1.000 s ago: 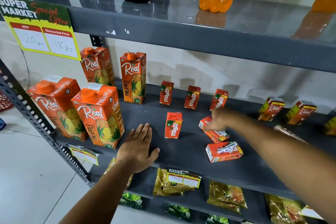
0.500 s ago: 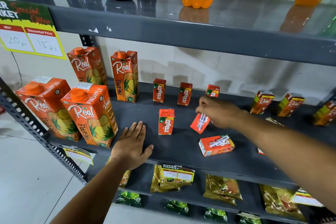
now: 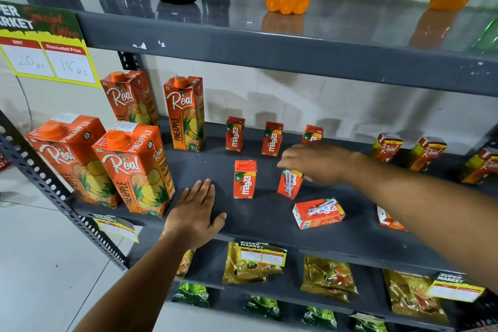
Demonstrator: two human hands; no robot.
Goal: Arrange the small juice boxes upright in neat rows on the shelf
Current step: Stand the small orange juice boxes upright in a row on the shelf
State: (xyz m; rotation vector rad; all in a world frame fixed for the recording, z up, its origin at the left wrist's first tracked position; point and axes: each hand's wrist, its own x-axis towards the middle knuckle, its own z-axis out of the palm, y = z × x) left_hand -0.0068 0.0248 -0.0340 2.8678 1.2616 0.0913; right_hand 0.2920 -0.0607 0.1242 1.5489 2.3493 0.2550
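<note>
Right hand (image 3: 318, 163) gripped the top of a small Maaza box (image 3: 289, 184), fingers pinched on it; box stood nearly upright on the grey shelf (image 3: 269, 221), slightly tilted, straw side facing the camera. Just left of the grip stood another small box (image 3: 244, 179), upright, apart from the held one. Behind the grip, along the back of the shelf, three more small boxes stood upright: two in clear sight (image 3: 235, 134) (image 3: 272, 139), a third (image 3: 312, 133) partly hidden by the hand. Below and right of the grip, one box (image 3: 318, 213) lay flat on its side. Farther right, another fallen box (image 3: 388, 219) showed partly under the forearm.

Left hand (image 3: 195, 213) lay flat and spread on the shelf edge, holding nothing, well left of the grip. Beyond it stood tall Real pineapple cartons (image 3: 134, 167), caps on. Small Real boxes (image 3: 386, 147) stood upright far right of the grip.
</note>
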